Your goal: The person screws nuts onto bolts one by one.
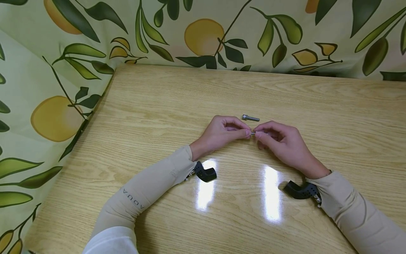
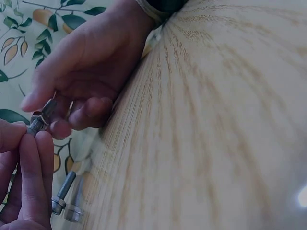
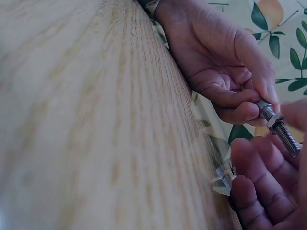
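Observation:
Near the middle of the table, both hands meet at a small metal bolt (image 1: 252,133). My left hand (image 1: 225,132) pinches its head end between thumb and fingers. A hex nut (image 3: 276,123) sits partway along the bolt's thread, and the threaded end (image 3: 290,144) points toward the right palm. The thumb and fingers of my right hand (image 1: 282,141) are bent round the nut and threaded end, the thumb blurred in the right wrist view. Just beyond the hands a second bolt (image 1: 251,118) lies on its side, its head toward the left.
The wood-grain table (image 1: 158,95) shows two bright light reflections in front of the hands. Fruit-patterned cloth (image 1: 203,35) hangs along the back and left edges. Each wrist carries a black camera mount (image 1: 205,173) beneath the sleeve.

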`<control>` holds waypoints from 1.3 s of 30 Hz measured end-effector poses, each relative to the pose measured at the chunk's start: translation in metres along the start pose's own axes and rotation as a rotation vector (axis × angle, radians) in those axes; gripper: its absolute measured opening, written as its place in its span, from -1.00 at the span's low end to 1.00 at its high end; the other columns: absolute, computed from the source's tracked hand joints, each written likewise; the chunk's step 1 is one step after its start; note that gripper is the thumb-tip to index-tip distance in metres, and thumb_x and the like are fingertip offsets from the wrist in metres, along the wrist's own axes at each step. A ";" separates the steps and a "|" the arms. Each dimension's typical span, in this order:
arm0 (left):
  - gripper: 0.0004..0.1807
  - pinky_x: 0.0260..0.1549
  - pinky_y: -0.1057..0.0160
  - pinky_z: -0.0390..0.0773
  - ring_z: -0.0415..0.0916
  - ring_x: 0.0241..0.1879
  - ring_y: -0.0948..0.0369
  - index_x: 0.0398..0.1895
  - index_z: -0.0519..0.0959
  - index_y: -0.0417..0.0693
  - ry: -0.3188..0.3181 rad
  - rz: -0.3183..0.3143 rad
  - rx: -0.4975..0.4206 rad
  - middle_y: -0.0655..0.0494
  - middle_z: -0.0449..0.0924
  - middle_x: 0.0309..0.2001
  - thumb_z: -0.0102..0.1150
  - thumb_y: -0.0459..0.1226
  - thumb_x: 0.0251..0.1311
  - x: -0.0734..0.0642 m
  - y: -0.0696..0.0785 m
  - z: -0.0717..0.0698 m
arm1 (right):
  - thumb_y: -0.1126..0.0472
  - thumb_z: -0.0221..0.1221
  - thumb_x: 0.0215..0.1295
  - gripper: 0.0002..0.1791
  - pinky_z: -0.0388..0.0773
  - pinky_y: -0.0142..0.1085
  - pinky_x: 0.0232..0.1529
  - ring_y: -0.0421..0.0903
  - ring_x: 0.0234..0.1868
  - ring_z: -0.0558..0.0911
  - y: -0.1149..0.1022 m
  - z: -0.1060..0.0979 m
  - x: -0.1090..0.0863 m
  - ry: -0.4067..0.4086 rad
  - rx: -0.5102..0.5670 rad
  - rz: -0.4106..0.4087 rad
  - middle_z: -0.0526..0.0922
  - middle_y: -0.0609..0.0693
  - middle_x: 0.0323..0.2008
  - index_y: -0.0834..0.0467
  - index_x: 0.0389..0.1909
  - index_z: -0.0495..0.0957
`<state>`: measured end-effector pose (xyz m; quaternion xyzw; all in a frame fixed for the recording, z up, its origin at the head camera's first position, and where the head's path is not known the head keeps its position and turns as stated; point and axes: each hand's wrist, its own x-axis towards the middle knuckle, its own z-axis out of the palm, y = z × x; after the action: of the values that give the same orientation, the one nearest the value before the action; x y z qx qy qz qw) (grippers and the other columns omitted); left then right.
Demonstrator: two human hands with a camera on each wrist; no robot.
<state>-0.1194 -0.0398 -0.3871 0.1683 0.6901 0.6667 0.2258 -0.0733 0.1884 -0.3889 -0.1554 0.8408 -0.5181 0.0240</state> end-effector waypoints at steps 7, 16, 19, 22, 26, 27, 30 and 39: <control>-0.85 -0.01 0.25 0.78 0.77 -0.19 0.30 -0.13 0.74 -0.28 0.004 -0.004 0.009 -0.14 0.78 -0.10 0.37 -0.37 0.30 0.000 0.000 0.000 | 0.38 0.37 0.30 -0.73 0.65 -0.54 -0.33 -0.36 -0.35 0.73 0.001 0.001 0.000 0.012 -0.013 -0.040 0.69 -0.37 -0.18 0.14 -0.01 0.66; -0.85 0.00 0.25 0.78 0.78 -0.20 0.29 -0.13 0.73 -0.30 0.003 -0.008 -0.002 -0.15 0.78 -0.11 0.36 -0.38 0.31 0.000 0.000 0.000 | 0.39 0.36 0.31 -0.71 0.67 -0.54 -0.29 -0.36 -0.30 0.75 0.000 0.001 -0.001 0.007 0.015 -0.027 0.69 -0.35 -0.14 0.16 0.02 0.64; -0.85 0.01 0.25 0.78 0.77 -0.19 0.30 -0.13 0.73 -0.30 0.002 -0.004 -0.003 -0.16 0.78 -0.10 0.35 -0.38 0.31 0.000 0.000 0.000 | 0.35 0.34 0.35 -0.78 0.65 -0.53 -0.33 -0.34 -0.35 0.73 -0.001 0.001 -0.001 0.007 -0.007 -0.023 0.72 -0.29 -0.23 0.14 -0.02 0.67; -0.85 0.01 0.25 0.78 0.77 -0.19 0.30 -0.13 0.73 -0.30 0.002 -0.003 -0.002 -0.16 0.78 -0.10 0.36 -0.38 0.31 0.000 0.000 0.000 | 0.29 0.30 0.41 -0.84 0.64 -0.52 -0.37 -0.32 -0.38 0.73 -0.001 0.000 0.000 0.008 -0.007 0.001 0.73 -0.23 -0.31 0.13 -0.04 0.68; -0.85 0.00 0.26 0.77 0.77 -0.20 0.32 -0.13 0.74 -0.28 0.001 -0.002 0.008 -0.14 0.78 -0.10 0.36 -0.37 0.31 -0.001 0.000 0.000 | 0.35 0.34 0.34 -0.75 0.65 -0.53 -0.34 -0.35 -0.34 0.73 -0.001 0.000 0.000 0.005 0.004 -0.016 0.71 -0.28 -0.20 0.15 0.01 0.65; -0.85 0.00 0.26 0.77 0.77 -0.20 0.32 -0.13 0.74 -0.28 0.001 -0.001 0.010 -0.14 0.78 -0.10 0.36 -0.37 0.31 -0.001 0.000 0.000 | 0.37 0.36 0.31 -0.72 0.66 -0.53 -0.32 -0.36 -0.32 0.73 -0.001 0.001 0.000 0.006 -0.002 -0.025 0.71 -0.30 -0.17 0.15 0.01 0.65; -0.85 0.00 0.26 0.77 0.76 -0.20 0.32 -0.13 0.74 -0.28 -0.001 0.003 0.010 -0.15 0.78 -0.10 0.36 -0.37 0.31 -0.001 0.000 0.000 | 0.35 0.35 0.34 -0.78 0.65 -0.53 -0.34 -0.35 -0.35 0.73 -0.001 0.001 0.000 0.006 -0.026 -0.032 0.73 -0.27 -0.23 0.13 -0.03 0.67; -0.85 -0.02 0.27 0.77 0.77 -0.20 0.32 -0.13 0.74 -0.27 0.002 -0.005 0.009 -0.13 0.78 -0.10 0.36 -0.36 0.31 -0.001 0.001 0.001 | 0.37 0.38 0.30 -0.70 0.65 -0.53 -0.32 -0.34 -0.33 0.72 0.000 0.001 -0.001 0.003 -0.017 -0.035 0.71 -0.32 -0.17 0.12 0.02 0.65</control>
<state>-0.1181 -0.0399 -0.3865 0.1670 0.6937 0.6632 0.2259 -0.0725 0.1875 -0.3894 -0.1694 0.8422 -0.5117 0.0122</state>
